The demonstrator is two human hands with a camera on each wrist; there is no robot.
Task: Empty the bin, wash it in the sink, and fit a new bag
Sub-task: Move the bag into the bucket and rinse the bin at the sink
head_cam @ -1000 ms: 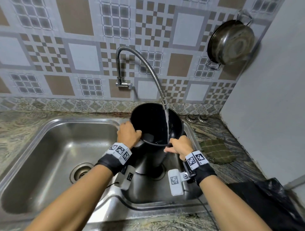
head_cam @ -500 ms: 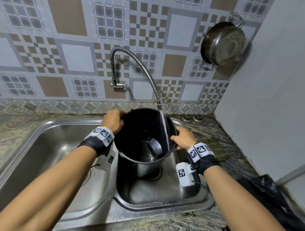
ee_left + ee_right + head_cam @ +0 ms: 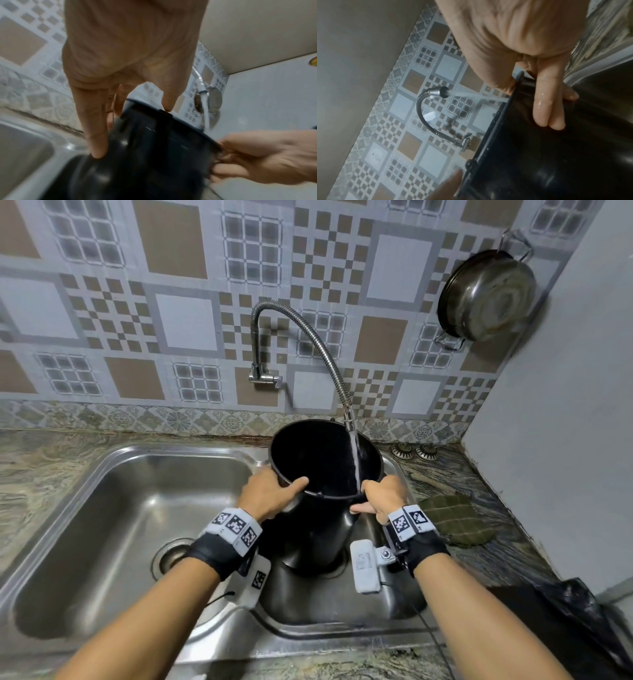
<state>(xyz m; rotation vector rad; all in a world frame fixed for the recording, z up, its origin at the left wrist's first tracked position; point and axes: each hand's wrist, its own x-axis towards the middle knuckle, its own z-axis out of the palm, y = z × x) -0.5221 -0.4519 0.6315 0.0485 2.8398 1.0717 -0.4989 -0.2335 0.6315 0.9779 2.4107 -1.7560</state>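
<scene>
Both hands, left (image 3: 270, 494) and right (image 3: 382, 494), grasp the bin (image 3: 318, 494) at its 7 and 5 o'clock rim, under the tap (image 3: 349, 419) in the sink (image 3: 137, 508). Stiff, wet, likely slippery and getting heavier; hold the rim.

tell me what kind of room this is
Most likely a home kitchen: a stainless double sink set in a stone counter, a flexible tap running against a tiled wall, and a metal pan hanging on that wall.

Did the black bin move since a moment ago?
Yes. The black bin tipped back upright and now stands under the faucet, its inside bottom no longer showing.
</scene>
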